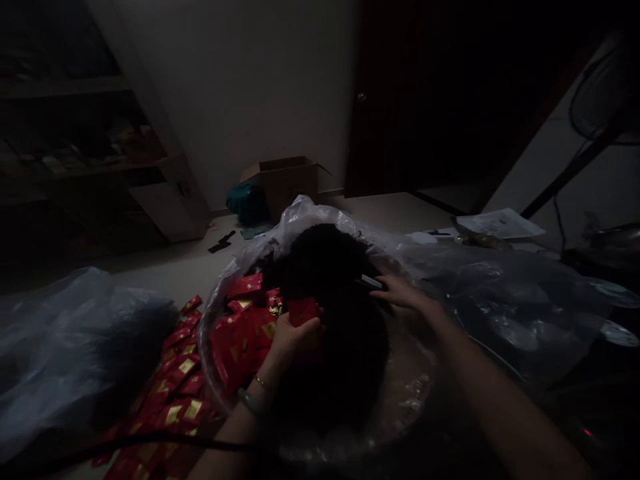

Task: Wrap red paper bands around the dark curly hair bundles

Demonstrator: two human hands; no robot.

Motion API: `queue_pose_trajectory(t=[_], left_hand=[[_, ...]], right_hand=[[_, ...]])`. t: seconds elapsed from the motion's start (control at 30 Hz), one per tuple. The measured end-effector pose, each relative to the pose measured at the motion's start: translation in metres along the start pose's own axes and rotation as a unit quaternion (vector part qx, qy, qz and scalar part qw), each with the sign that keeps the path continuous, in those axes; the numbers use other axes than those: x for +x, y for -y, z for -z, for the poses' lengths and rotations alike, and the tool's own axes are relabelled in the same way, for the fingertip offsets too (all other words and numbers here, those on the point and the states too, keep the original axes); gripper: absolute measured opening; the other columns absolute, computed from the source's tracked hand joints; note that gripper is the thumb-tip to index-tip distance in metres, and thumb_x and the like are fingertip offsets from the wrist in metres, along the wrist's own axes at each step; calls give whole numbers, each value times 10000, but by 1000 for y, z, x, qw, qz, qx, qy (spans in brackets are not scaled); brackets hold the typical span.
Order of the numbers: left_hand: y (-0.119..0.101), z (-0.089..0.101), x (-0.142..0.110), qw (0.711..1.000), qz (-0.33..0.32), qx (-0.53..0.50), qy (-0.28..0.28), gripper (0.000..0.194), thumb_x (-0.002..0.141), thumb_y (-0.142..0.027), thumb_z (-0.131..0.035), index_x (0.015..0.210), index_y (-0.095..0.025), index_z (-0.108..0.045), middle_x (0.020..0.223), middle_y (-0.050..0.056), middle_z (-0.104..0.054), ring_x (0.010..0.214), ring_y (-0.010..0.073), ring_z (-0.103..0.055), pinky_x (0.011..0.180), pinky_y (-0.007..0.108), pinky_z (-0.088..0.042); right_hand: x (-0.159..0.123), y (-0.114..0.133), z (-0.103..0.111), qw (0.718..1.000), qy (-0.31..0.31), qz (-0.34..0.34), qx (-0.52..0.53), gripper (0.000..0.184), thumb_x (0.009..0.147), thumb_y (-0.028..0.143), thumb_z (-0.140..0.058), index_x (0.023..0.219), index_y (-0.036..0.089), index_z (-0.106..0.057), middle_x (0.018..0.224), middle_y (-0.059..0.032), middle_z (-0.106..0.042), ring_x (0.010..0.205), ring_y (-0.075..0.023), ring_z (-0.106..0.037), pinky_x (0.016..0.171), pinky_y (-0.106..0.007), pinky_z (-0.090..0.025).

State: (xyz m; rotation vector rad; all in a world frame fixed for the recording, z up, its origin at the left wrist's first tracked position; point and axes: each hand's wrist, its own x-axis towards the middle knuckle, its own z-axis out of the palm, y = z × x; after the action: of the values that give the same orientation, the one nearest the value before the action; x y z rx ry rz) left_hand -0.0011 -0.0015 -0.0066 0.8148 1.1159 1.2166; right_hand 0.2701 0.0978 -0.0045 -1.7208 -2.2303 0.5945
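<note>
My left hand (pixel 295 331) is closed around a small red packet (pixel 303 311), thumb across its front. It hovers at the left side of a heap of dark, loose stuff (pixel 325 257) that looks like tea leaves. Over the heap's right side, my right hand (pixel 399 293) grips a pale, straight handle (pixel 371 282); the tool's far end is lost in the dark. The heap lies in a wide round tub lined with clear plastic (pixel 417 393). More red packets (pixel 237 347) with gold print are piled inside the tub on the left.
Many red and gold packets (pixel 183 373) spread outside the tub at left, by a clear plastic bag (pixel 90 333). Plastic sheeting (pixel 520 300) lies to the right. Behind stand an open cardboard box (pixel 290 183) and a teal bag (pixel 246 202). A fan (pixel 607 100) is at upper right.
</note>
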Motion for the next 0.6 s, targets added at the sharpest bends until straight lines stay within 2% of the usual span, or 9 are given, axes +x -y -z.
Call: queue_pose_trajectory(t=[0.13,0.23,0.33,0.47,0.6], left_hand=[[2,-2,-1,999,-7,44,12,473,441,-333,-839,833,-110,-697,840,100,-736,638,189,-670,629,294,-531],[5,-3,-2,996,-10,89,16,403,452,-312,-832,777,-110,-704,734,75,-731,658,201,-668,639,283,-517],[6,-5,-4,994,-6,96,49,380,471,-301,-821,778,-111,-702,710,63,-723,680,207,-663,637,274,-505],[4,-8,-6,992,-5,86,91,370,491,-274,-806,806,-112,-697,721,50,-718,690,197,-657,651,275,-503],[3,-9,-7,991,-4,106,87,340,458,-212,-804,758,-114,-678,670,29,-704,650,175,-646,643,266,-499]], right_hand=[[-20,44,22,990,9,42,132,522,778,439,-605,1224,169,-572,1171,-102,-629,1004,-255,-607,827,-330,-469],[-37,87,18,978,34,135,153,527,751,464,-625,1203,195,-595,1172,-82,-634,1038,-270,-592,855,-354,-461],[-45,116,8,965,57,199,162,455,740,409,-650,1138,189,-642,1085,-72,-677,966,-255,-621,818,-327,-465],[-45,127,1,959,81,210,173,305,778,354,-616,1032,204,-692,936,-29,-716,826,-203,-642,717,-258,-452],[-43,126,1,965,100,187,151,246,787,328,-605,959,192,-716,820,-16,-709,730,-167,-620,649,-226,-415]])
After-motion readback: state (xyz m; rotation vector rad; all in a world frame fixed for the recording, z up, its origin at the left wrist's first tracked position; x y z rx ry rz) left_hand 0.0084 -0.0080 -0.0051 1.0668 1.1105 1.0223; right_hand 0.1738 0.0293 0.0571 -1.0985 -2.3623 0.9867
